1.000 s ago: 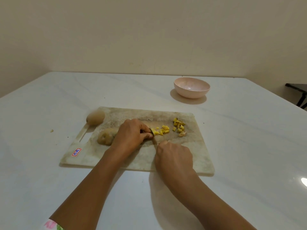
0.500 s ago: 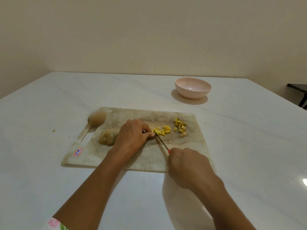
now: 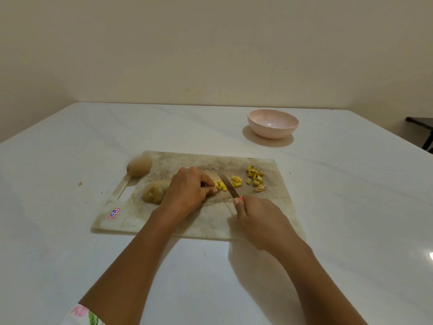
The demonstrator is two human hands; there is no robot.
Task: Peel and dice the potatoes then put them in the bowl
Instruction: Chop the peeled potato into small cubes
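Observation:
On the worn cutting board (image 3: pixel 276 207) my left hand (image 3: pixel 187 191) pinches a yellow potato piece (image 3: pixel 220 185) against the surface. My right hand (image 3: pixel 260 219) grips a knife (image 3: pixel 228 185) by its red handle, its blade slanting across the board just right of that piece. Several yellow potato dice (image 3: pixel 255 178) lie in small heaps at the board's right. A whole unpeeled potato (image 3: pixel 139 165) sits at the board's far left corner, and another potato (image 3: pixel 154 192) lies just left of my left hand. The pink bowl (image 3: pixel 273 124) stands beyond the board, with nothing visible inside.
The board lies on a white table (image 3: pixel 351 219) that meets a beige wall at the back. A small scrap (image 3: pixel 80 183) rests on the table left of the board. A dark piece of furniture (image 3: pixel 421 127) shows past the table's right edge.
My right hand drew back toward me and to the right, uncovering the knife blade, which now lies between the held piece and the cut dice. My left hand stayed in place.

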